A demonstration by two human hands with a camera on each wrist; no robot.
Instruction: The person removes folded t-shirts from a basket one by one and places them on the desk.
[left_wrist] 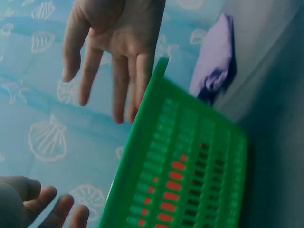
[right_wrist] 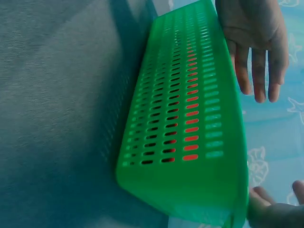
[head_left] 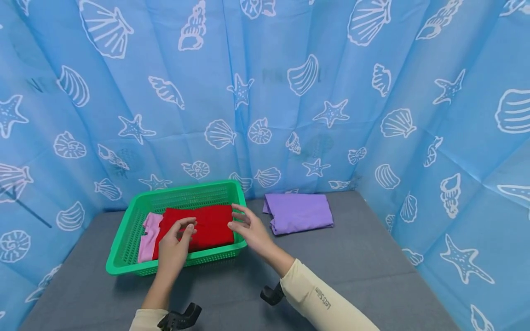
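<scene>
A green plastic basket (head_left: 178,192) stands toward the left of the grey table. Inside lies a folded red cloth (head_left: 213,225), with a pink cloth (head_left: 151,239) at its left. My left hand (head_left: 175,246) is above the basket's front rim, near the red cloth, fingers loosely bent and holding nothing. At the basket's right end is my right hand (head_left: 253,232), its fingers spread and relaxed. In the right wrist view, this hand (right_wrist: 278,213) is beside the basket's rim; whether it touches cannot be told.
A folded purple cloth (head_left: 300,214) lies on the grey table (head_left: 352,271), right of the basket. A blue curtain (head_left: 265,92) with white shells and starfish hangs behind the table and along both sides.
</scene>
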